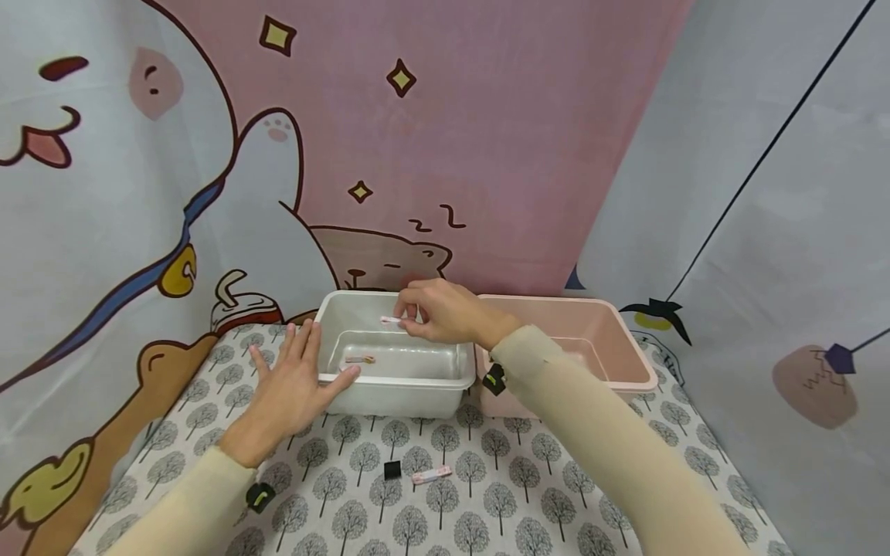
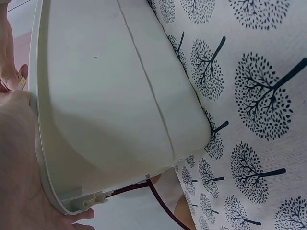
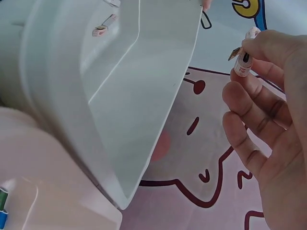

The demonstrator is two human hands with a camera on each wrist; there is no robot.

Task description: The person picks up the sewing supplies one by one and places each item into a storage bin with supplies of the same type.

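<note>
Above the white bin [image 1: 410,392], my right hand [image 1: 445,310] pinches a small white printed tube [image 1: 392,320] between thumb and fingertips. Up close in the right wrist view, the tube [image 3: 243,64] has red lettering and a small flap sticking out at its side. My left hand [image 1: 292,386] rests on the bin's near left corner, fingers spread along the left rim and thumb lying over the front rim. Inside the bin, on its floor, lies a similar small item [image 1: 359,360].
A pink bin [image 1: 638,384] stands right beside the white one, with small green and blue pieces [image 3: 3,207] inside. In front, on the tree-patterned cloth [image 1: 501,502], lie a small black square [image 1: 392,469] and a white printed stick [image 1: 432,475]. A cartoon curtain [image 1: 487,154] hangs behind.
</note>
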